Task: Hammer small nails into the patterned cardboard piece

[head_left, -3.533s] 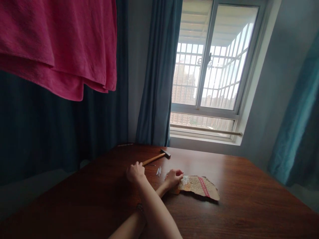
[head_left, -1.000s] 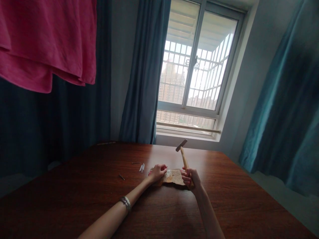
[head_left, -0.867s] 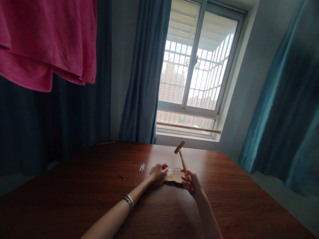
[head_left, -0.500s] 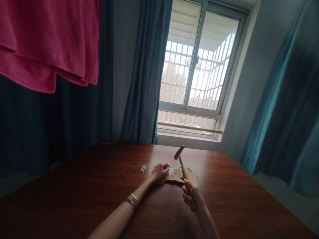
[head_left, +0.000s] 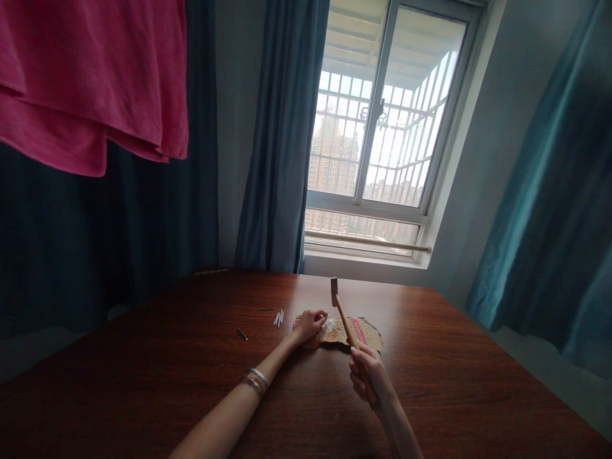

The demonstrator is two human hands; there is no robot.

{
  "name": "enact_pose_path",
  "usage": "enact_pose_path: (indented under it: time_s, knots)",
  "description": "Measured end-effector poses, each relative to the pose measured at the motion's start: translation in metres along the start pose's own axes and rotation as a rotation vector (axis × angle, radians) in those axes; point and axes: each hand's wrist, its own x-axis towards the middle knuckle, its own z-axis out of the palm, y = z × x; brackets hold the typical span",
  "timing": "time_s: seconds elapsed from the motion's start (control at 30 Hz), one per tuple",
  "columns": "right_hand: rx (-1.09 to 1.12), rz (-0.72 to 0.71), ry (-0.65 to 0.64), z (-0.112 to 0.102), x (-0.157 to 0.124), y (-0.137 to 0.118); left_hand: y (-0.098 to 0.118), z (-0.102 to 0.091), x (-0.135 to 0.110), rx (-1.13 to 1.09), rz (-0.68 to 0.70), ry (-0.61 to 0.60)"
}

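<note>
In the head view, my right hand is wrapped round the wooden handle of a small hammer. Its metal head is raised above the board, close to my left hand. My left hand rests at the left part of a flat, torn-edged piece of cardboard, dotted with many small holes or marks and a pink patch. Thumb and fingertips pinch a thin upright piece, which looks like a nail; its lower end is too small to make out.
Several silvery nails lie left of the cardboard on the brown wooden table. A darker nail and a thin dark one lie apart from them. Behind are a window and blue curtains; a pink cloth hangs upper left.
The hammer head has swung left, nearer to above my left hand, uncovering the pink patch on the cardboard. My left hand keeps its pinch. The view has shifted slightly.
</note>
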Motion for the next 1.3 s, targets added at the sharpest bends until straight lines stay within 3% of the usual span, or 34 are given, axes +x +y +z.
enact_pose_path:
  time_s: [0.3, 0.43, 0.67, 0.9, 1.03, 1.3]
  knots:
    - [0.147, 0.013, -0.004, 0.001, -0.012, -0.001, -0.006, 0.002, 0.003, -0.009, 0.055, 0.009]
    - [0.19, -0.044, 0.036, 0.012, -0.022, 0.012, -0.007, 0.003, 0.004, -0.021, 0.055, 0.008]
    - [0.272, -0.149, -0.016, 0.041, -0.029, 0.04, -0.004, 0.003, 0.002, -0.027, 0.009, -0.004]
    - [0.243, -0.106, 0.087, 0.047, -0.029, 0.058, -0.007, 0.003, 0.002, -0.03, 0.0, -0.008]
    - [0.242, -0.118, 0.117, 0.043, -0.03, 0.05, -0.011, 0.004, 0.003, -0.032, 0.036, -0.005]
    - [0.165, -0.07, 0.076, 0.031, -0.033, 0.011, -0.014, 0.006, 0.004, -0.008, 0.065, 0.017]
